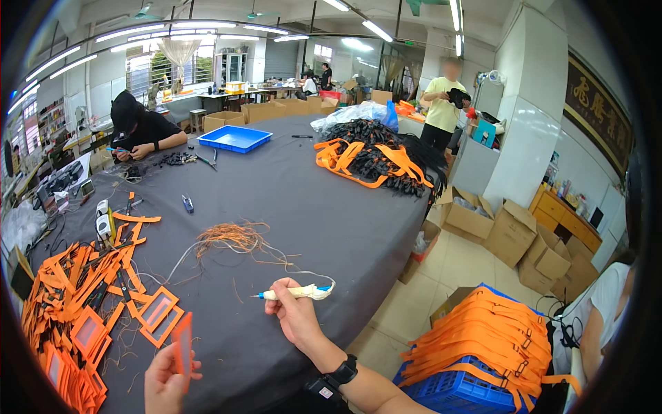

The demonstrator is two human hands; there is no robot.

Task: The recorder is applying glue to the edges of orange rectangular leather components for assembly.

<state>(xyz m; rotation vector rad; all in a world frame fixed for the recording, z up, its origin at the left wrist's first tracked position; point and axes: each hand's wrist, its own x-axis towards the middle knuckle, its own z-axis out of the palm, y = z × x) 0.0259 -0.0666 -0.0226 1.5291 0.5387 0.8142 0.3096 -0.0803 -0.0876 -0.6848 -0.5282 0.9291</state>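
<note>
My left hand [168, 380] is at the lower left, pinching an orange-framed piece with a grey window [183, 344], held nearly edge-on. To its right, my right hand [295, 313] grips a corded pen-shaped tool [297, 293] that looks like a small soldering iron. Pale wrapping covers its handle, and its thin metal tip points left, above the table. The tool's light cord [310, 272] runs back past a tangle of orange thread trimmings [231, 239]. Left of my left hand lie similar framed pieces [158, 310] and a heap of orange strips [67, 279].
Across the dark-covered table [258, 186] are a blue tray [235, 138], thread snips [187, 203] and a pile of black and orange straps [372, 155]. A co-worker [150, 127] sits at the far left. At my right, orange straps [481, 336] cover a blue crate [460, 390].
</note>
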